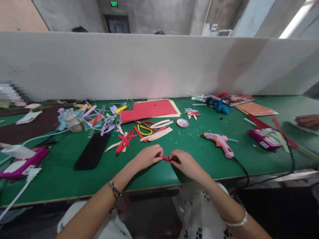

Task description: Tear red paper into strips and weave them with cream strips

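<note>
Between my two hands, just above the front of the green table, a narrow red paper strip (166,159) is stretched. My left hand (151,156) pinches its left end, and my right hand (183,161) pinches the other; the fingers hide both ends. Beyond my left hand lie red and cream paper strips (125,142), some crossing each other. Scissors with yellow and red handles (145,130) rest among more cream strips (159,133). A small round tub of beads (182,123) sits farther back, near a woven red and lilac paper piece (192,113).
A pink glue gun (219,141) lies right of my hands, its cord running off the front edge. Purple power strips (265,139) and a black phone-like slab (92,151) flank the work area. Red card sheets (152,110) lie behind. Another person's hand (307,121) rests far right.
</note>
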The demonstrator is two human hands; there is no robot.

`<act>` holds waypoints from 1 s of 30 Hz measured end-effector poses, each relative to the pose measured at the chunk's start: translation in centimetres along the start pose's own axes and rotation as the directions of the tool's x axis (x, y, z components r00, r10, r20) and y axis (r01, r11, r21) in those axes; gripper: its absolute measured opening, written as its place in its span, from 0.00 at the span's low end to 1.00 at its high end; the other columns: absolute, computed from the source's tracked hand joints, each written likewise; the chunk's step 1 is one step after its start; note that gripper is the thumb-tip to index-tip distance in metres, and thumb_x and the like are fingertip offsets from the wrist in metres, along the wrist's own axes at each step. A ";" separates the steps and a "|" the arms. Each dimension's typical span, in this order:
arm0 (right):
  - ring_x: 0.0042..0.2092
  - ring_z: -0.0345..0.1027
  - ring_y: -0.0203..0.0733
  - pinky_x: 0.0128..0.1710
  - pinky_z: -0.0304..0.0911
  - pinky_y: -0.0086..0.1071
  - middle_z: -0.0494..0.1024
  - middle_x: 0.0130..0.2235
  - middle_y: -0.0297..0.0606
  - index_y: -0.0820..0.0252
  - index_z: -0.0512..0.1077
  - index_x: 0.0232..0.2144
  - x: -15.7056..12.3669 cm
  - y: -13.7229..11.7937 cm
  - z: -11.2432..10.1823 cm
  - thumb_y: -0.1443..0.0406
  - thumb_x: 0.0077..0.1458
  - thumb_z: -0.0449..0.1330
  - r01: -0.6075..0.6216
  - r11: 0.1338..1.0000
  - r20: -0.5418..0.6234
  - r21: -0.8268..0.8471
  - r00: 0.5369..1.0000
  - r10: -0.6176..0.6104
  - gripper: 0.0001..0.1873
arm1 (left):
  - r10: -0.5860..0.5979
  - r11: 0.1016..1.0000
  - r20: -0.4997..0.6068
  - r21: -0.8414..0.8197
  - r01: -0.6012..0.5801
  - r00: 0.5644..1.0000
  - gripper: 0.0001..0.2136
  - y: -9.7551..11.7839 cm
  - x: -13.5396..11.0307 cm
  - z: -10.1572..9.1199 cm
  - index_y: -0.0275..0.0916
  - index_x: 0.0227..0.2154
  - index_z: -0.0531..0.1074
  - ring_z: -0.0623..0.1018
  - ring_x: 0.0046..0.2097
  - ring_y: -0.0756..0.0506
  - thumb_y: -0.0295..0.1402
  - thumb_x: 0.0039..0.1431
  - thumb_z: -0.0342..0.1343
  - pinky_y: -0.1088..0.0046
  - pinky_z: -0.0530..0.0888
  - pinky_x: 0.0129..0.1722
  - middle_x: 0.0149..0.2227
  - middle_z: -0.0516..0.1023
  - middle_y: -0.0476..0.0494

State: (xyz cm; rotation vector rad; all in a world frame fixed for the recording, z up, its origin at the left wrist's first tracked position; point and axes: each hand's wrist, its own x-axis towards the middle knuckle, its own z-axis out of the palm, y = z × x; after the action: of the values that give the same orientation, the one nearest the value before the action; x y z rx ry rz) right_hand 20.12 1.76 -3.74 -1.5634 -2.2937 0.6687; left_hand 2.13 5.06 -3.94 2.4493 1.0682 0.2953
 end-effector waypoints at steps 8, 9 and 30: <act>0.34 0.63 0.34 0.33 0.57 0.27 0.72 0.34 0.39 0.65 0.68 0.36 10.4 0.1 -5.4 0.74 0.49 0.51 0.233 0.958 -0.062 -0.168 0.967 -0.247 0.11 | -0.031 0.999 -0.047 -0.031 0.029 0.998 0.03 1.3 1.5 0.7 0.38 0.24 0.69 0.68 0.33 0.48 0.29 0.50 0.52 0.76 0.62 0.31 0.23 0.69 0.49; 0.37 0.63 0.36 0.36 0.56 0.27 0.72 0.37 0.41 0.65 0.67 0.38 11.9 -0.2 -5.5 0.75 0.48 0.52 0.250 0.948 -0.047 -0.195 0.964 -0.263 0.13 | -0.058 0.997 -0.052 -0.055 0.055 0.997 0.03 1.4 1.7 0.9 0.38 0.24 0.70 0.68 0.32 0.48 0.28 0.50 0.52 0.77 0.61 0.30 0.23 0.69 0.50; 0.27 0.62 0.29 0.28 0.57 0.24 0.71 0.27 0.34 0.64 0.66 0.27 12.6 1.0 -9.5 0.64 0.51 0.50 0.149 0.964 -0.050 0.218 0.989 -0.142 0.09 | -0.132 0.893 -0.077 -0.441 0.085 0.988 0.07 1.2 1.3 1.2 0.36 0.23 0.68 0.65 0.23 0.53 0.33 0.49 0.49 0.80 0.61 0.23 0.19 0.67 0.52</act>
State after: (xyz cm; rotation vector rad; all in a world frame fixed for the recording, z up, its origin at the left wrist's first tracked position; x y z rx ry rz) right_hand 20.78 15.82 3.53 -1.2826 -2.1970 0.8206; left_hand 4.25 4.92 -4.33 1.9830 1.0445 0.5675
